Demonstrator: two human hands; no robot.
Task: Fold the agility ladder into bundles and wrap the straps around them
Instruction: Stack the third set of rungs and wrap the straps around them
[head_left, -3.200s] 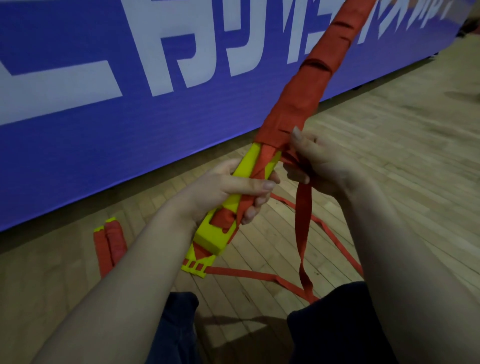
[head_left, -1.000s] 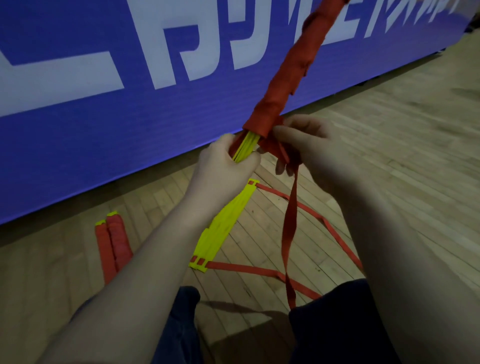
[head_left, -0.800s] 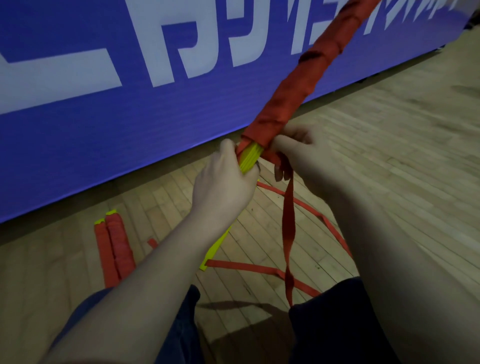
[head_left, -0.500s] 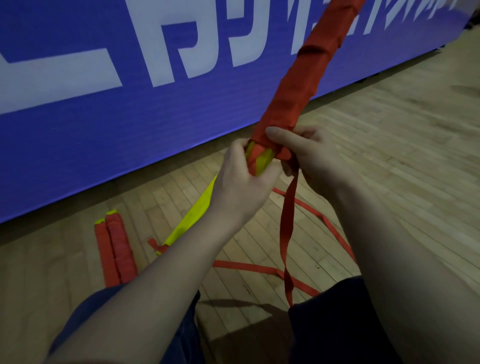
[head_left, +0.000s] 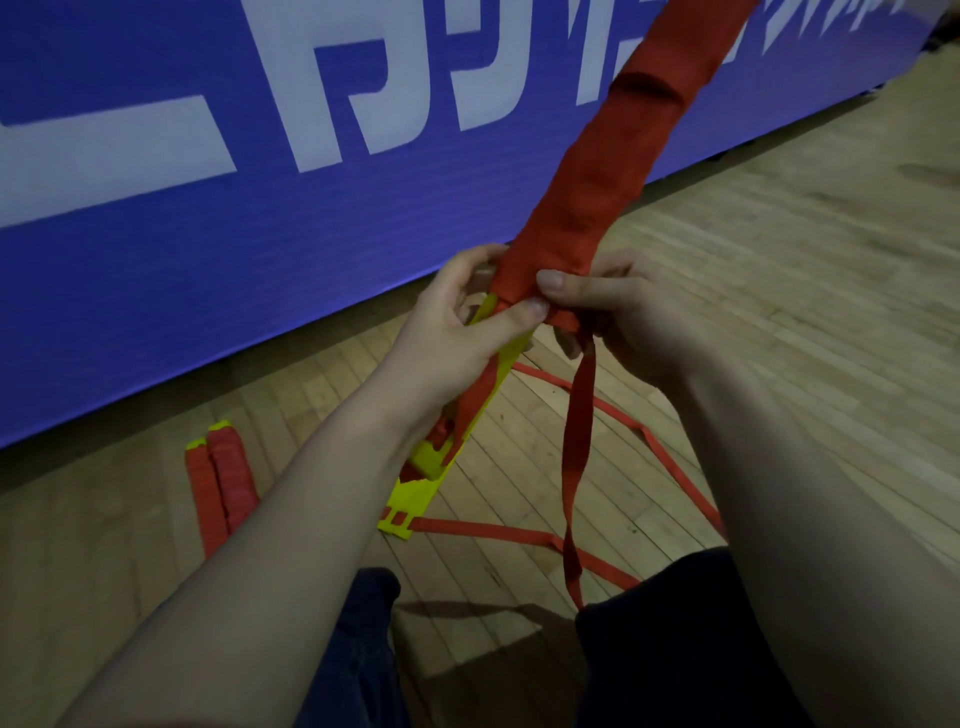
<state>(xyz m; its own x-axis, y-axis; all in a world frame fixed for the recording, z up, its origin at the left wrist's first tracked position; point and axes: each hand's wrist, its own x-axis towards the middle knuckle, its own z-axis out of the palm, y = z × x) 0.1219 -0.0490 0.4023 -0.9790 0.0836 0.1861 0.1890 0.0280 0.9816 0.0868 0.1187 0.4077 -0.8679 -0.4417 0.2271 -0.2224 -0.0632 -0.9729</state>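
- A blue banner (head_left: 208, 260) with large white lettering stands beyond the fingers and fills the far side.
- A wooden floor (head_left: 779, 249) runs under and past both hands.
- The ladder bundle (head_left: 613, 171), a long stack of yellow rungs mostly wound in red, slants up and away from the fingers toward the top right. Its bare yellow end reaches down below the left wrist to the floor.
- The left hand (head_left: 452, 332) has its fingers curled round the ladder bundle at the lower edge of the red winding, with the thumb pressed on that edge.
- The right hand (head_left: 623, 317) meets it from the other side. Its thumb and fingers are clamped on the strap (head_left: 579, 441) right where it leaves the winding.
- From the right fingers the strap hangs down loose, then trails across the floor between the knees and back to the yellow end.
- Two wrapped bundles (head_left: 223, 478) lie side by side on the floor, well left of the left fingers.
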